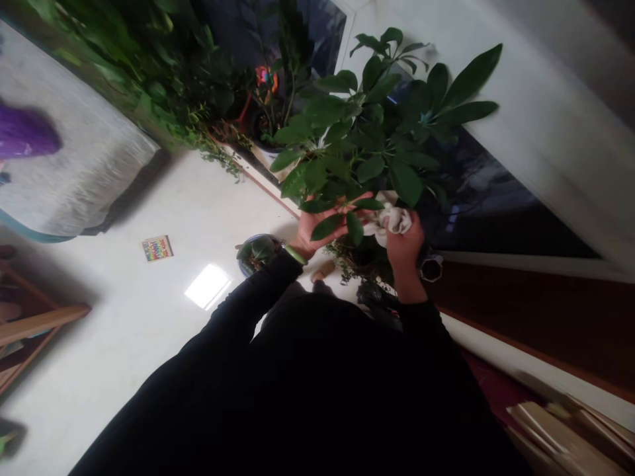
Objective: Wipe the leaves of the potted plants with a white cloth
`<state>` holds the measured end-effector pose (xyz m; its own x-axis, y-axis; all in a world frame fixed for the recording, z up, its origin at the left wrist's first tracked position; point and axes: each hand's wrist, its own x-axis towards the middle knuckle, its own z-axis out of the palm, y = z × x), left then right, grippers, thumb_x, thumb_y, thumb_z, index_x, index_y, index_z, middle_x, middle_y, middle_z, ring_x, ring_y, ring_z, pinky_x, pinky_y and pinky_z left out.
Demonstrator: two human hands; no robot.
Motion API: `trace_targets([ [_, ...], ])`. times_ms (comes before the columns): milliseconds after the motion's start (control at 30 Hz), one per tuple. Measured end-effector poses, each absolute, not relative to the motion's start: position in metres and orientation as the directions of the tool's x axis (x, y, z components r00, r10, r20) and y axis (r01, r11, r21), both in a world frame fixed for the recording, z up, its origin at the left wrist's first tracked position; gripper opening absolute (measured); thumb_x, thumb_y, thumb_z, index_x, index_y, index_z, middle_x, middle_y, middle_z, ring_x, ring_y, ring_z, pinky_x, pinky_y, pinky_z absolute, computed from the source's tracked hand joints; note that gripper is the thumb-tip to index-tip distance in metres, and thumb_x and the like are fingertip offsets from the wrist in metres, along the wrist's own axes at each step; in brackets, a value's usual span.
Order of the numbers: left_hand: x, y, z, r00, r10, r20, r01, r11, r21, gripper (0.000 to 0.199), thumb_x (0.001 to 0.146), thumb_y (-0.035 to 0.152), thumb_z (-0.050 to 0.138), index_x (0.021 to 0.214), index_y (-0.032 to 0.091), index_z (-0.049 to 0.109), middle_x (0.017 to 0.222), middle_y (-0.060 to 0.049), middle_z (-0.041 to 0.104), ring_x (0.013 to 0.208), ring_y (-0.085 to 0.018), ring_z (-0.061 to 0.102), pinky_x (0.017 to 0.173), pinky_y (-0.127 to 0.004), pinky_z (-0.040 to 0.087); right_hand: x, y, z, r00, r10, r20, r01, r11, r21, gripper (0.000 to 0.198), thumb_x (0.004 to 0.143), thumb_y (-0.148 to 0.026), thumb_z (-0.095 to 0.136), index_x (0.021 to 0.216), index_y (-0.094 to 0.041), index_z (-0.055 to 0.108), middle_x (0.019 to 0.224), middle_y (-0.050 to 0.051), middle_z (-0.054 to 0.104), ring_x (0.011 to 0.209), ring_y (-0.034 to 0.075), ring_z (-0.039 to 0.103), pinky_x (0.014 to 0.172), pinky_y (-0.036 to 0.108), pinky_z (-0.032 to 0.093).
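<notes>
A leafy green houseplant (370, 168) spreads in front of me, its glossy leaves fanning out from several stems. Beneath a low cluster of its leaves, my left hand (307, 233) lies palm up with the fingers stretched out, partly covered by the leaves. A light green band circles that wrist. Bunched in my right hand (407, 250) is a white cloth (395, 218), close beside the left fingertips and against the foliage. Whether the cloth touches a leaf I cannot tell.
A potted plant (260, 252) stands on the white floor (198, 198) near my feet. More plants line the window sill (268, 182). A small colourful box or booklet (157, 248) lies on the floor. At left is a plastic-covered table (89, 165); a wooden shelf (44, 324) stands below it.
</notes>
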<state>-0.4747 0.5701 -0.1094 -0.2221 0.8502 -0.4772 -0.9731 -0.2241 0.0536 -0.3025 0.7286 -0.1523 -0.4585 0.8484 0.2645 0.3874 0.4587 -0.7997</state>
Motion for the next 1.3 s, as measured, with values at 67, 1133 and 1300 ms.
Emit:
trace_targets([
  [67, -0.475, 0.570, -0.111, -0.211, 0.891, -0.402, -0.977, -0.201, 0.068, 0.063, 0.111, 0.064, 0.033, 0.123, 0.015, 0.071, 0.140, -0.023, 0.077, 0.152, -0.043, 0.057, 0.131, -0.063, 0.037, -0.298, 0.729, -0.142, -0.392, 0.866, 0.311, 0.370, 0.458, -0.808, 0.029, 0.092, -0.036, 0.070, 0.115, -0.020, 0.067, 0.105, 0.009, 0.074, 0.098, 0.026, 0.073, 0.098, 0.047, 0.063],
  [1133, -0.478, 0.571, -0.114, -0.171, 0.919, -0.354, -0.973, -0.103, 0.205, 0.070, 0.108, 0.069, 0.037, 0.150, 0.021, 0.067, 0.137, -0.019, 0.078, 0.151, -0.042, 0.062, 0.116, -0.062, 0.057, -0.308, 0.710, -0.100, -0.430, 0.810, 0.398, 0.316, 0.548, -0.775, 0.022, 0.090, -0.035, 0.065, 0.109, -0.023, 0.066, 0.106, 0.008, 0.071, 0.100, 0.026, 0.071, 0.100, 0.045, 0.058],
  [1300, -0.479, 0.571, -0.114, -0.173, 0.909, -0.378, -0.969, -0.089, 0.229, 0.071, 0.108, 0.067, 0.034, 0.147, 0.018, 0.068, 0.135, -0.020, 0.079, 0.146, -0.042, 0.065, 0.120, -0.063, 0.054, -0.326, 0.707, -0.101, -0.674, 0.665, 0.322, 0.352, 0.673, -0.651, 0.023, 0.090, -0.022, 0.057, 0.108, -0.026, 0.072, 0.109, 0.009, 0.076, 0.108, 0.028, 0.072, 0.101, 0.044, 0.058],
])
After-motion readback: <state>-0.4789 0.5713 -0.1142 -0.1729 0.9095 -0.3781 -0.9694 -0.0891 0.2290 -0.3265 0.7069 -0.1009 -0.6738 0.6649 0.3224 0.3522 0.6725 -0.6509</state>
